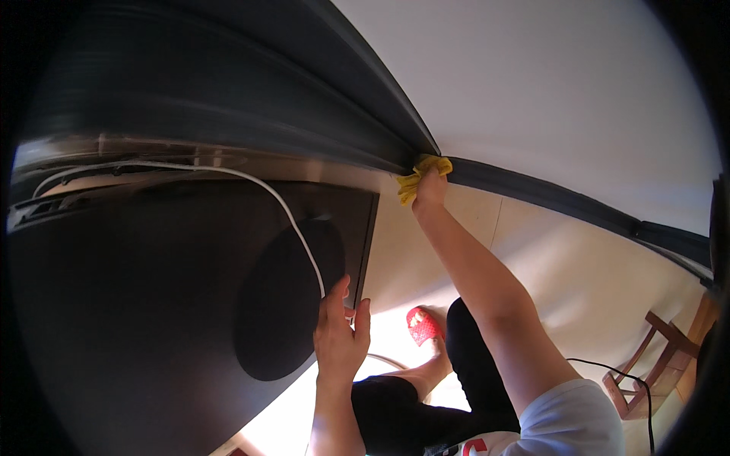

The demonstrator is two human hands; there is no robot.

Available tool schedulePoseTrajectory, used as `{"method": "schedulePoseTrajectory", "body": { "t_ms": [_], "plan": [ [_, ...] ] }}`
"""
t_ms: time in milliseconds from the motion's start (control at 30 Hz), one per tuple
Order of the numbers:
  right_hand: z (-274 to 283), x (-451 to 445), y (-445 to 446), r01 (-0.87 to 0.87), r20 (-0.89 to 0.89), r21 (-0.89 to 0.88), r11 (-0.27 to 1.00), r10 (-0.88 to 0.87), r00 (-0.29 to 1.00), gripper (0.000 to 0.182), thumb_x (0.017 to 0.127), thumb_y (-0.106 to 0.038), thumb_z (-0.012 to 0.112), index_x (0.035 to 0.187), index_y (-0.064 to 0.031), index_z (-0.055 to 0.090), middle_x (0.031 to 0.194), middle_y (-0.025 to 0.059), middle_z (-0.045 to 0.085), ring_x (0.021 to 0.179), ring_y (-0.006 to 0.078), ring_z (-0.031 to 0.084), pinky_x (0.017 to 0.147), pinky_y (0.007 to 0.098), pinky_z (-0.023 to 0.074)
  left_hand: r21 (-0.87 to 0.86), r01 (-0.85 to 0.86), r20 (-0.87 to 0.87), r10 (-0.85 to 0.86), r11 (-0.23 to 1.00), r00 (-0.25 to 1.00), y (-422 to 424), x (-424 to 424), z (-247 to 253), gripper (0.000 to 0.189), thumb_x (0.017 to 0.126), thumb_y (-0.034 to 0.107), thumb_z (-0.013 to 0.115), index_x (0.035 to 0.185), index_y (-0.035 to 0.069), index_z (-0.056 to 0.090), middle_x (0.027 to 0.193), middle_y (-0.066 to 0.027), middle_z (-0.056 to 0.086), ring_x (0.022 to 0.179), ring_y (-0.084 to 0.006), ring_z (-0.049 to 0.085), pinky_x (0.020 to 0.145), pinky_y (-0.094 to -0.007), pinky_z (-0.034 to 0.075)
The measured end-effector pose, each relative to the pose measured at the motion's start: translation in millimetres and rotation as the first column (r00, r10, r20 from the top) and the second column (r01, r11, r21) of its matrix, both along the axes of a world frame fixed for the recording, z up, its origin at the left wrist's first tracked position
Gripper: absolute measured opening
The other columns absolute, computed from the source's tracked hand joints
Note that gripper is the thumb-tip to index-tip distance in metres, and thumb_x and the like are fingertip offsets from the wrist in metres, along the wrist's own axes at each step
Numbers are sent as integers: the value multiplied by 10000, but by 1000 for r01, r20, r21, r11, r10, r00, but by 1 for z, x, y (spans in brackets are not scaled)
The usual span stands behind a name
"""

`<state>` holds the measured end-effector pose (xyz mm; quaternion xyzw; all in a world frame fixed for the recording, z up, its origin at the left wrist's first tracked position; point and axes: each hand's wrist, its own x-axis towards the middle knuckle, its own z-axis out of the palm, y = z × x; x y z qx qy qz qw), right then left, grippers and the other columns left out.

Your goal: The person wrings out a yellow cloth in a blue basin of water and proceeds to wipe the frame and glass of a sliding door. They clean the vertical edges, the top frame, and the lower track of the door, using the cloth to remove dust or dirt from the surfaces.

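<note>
My right hand [433,185] is closed on a yellow cloth [412,183] and presses it where a dark door frame [365,122] meets a dark baseboard [513,182] at the foot of a white wall. My left hand [339,336] is raised beside the edge of a black panel-like piece of furniture [131,319], its fingers partly spread. A white cable [279,199] runs across the dark surface down to the left fingers; whether they grip or only touch it cannot be told.
A dark oval patch [291,302] shows on the black surface. The floor [393,256] is light tile. A small wooden stool [656,370] lies at the lower right, near a black cord [641,382]. A foot in a red slipper [424,326] rests below.
</note>
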<state>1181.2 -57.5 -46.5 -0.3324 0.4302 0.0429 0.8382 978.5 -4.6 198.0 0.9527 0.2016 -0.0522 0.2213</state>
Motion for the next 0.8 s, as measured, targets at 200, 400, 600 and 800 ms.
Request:
{"method": "schedulePoseTrajectory", "body": {
  "t_ms": [200,400,600,800],
  "plan": [
    [18,21,3,-226,-69,-287,931,215,974,342,915,-181,388,1174,24,475,1082,188,568,933,285,587,807,335,453,-72,-37,49,40,997,998,-1,-2,-4,443,827,176,613,1227,57,467,1024,-186,592,723,-245,629,645,-350,506],
    [56,0,-2,-230,171,-460,858,339,925,289,923,-208,423,1066,25,518,990,182,602,888,278,596,752,322,447,-61,-22,83,27,998,996,-3,-11,-5,440,827,172,608,1229,64,465,989,-180,607,692,-252,637,646,-356,504],
    [146,-13,-17,-180,417,-550,816,454,787,286,938,-234,441,995,30,535,861,124,611,775,196,583,702,308,445,-40,-13,87,16,999,996,-4,-10,-1,428,829,172,599,1223,73,464,973,-171,612,684,-250,633,660,-371,496],
    [246,-21,-36,-95,714,-486,869,458,530,268,951,-228,431,991,13,542,818,70,587,731,108,526,667,261,435,-90,-34,76,41,995,996,-7,-4,-3,419,833,174,590,1221,81,462,953,-175,614,677,-262,632,668,-385,492]
  ]
}}
